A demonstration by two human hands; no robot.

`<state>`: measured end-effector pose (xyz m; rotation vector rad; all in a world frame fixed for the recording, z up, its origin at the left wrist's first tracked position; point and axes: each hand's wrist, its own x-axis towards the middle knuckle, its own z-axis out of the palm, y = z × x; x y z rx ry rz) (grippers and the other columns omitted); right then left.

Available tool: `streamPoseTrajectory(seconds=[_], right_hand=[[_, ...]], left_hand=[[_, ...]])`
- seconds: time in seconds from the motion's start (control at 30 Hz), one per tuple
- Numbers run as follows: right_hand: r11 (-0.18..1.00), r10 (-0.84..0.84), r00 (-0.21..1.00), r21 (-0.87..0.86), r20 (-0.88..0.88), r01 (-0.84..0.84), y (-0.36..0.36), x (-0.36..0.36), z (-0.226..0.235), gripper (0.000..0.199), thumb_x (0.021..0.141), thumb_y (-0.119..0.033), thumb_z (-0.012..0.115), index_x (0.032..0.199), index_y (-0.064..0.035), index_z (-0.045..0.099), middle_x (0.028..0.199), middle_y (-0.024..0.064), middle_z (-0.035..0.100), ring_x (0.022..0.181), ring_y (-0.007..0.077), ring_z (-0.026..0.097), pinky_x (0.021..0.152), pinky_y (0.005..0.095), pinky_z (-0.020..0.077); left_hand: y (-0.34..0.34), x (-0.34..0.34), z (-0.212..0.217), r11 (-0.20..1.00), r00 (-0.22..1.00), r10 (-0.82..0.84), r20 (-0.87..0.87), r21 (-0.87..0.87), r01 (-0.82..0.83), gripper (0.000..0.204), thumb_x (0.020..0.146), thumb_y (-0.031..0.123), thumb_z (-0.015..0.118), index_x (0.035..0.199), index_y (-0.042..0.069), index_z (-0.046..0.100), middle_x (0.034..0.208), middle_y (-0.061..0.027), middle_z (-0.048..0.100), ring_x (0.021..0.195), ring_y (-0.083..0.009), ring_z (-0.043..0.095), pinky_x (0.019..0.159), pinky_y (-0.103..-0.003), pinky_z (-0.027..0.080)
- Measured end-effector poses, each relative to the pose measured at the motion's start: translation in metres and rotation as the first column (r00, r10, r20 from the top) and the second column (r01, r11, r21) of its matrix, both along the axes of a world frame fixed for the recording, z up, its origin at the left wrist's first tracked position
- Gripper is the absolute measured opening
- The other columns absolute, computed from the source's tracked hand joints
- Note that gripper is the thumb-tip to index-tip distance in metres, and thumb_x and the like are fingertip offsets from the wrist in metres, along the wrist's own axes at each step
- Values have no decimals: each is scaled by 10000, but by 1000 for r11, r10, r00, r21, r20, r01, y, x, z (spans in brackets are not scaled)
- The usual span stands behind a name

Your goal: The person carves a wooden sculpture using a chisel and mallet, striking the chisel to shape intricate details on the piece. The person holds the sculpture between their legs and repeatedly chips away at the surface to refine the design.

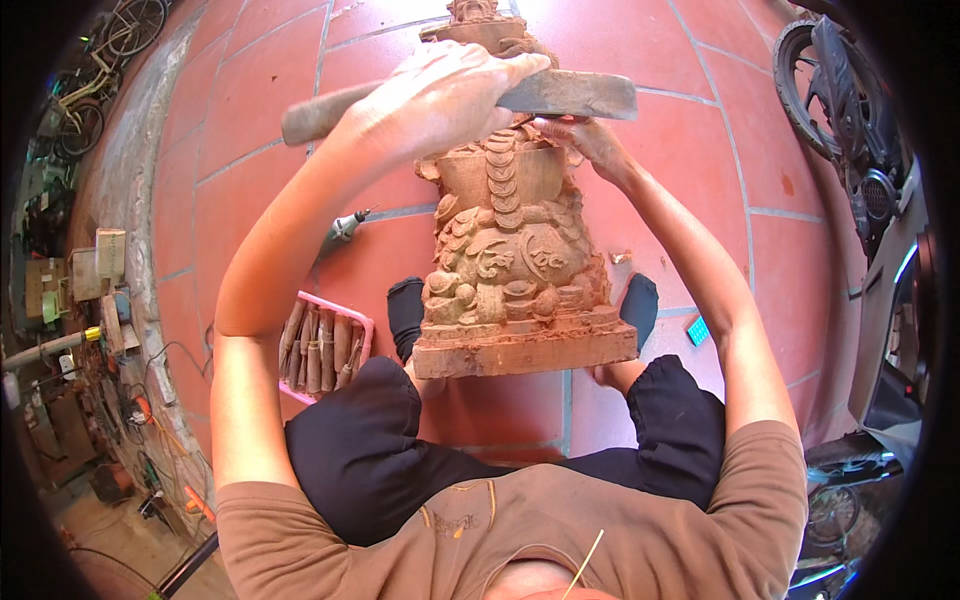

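Observation:
A reddish-brown wood carving stands between my feet, cut with strings of coins, a pot shape and rounded ornaments above a thick flat base. Over its upper part, my left hand is closed around a long, flat wooden bar, which lies crosswise. Just below the bar's right end, my right hand is closed against the carving's upper right side. Its fingertips pinch a thin dark tool, mostly hidden by the hand and bar. The carving's small figured top reaches the upper frame edge.
On the left, a pink tray holds several wooden-handled chisels. Beyond it lies a rotary tool. A small turquoise object is on the tiles to my right. A motorbike lines the right side; bicycles stand far left.

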<state>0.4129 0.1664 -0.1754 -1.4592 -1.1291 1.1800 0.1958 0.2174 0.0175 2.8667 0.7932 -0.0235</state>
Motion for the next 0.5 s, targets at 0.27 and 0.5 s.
streamPoseTrajectory(seconds=[0.27,0.5], right_hand=[[999,-36,952,24,-303,45,-1,22,-16,282,914,-158,732,1167,-65,650,1071,59,698,974,148,682,903,322,571],[995,-62,976,59,-207,75,23,37,-6,341,906,-237,747,1152,-26,643,1050,94,693,942,183,690,871,325,593]], left_hand=[[11,-26,-2,978,962,208,178,-38,-204,663,849,279,708,1463,198,470,1248,-187,654,1140,-368,623,974,-439,488],[22,-59,-16,942,905,327,273,-171,-289,659,839,259,726,1455,200,498,1252,-166,671,1123,-308,657,987,-405,486]])
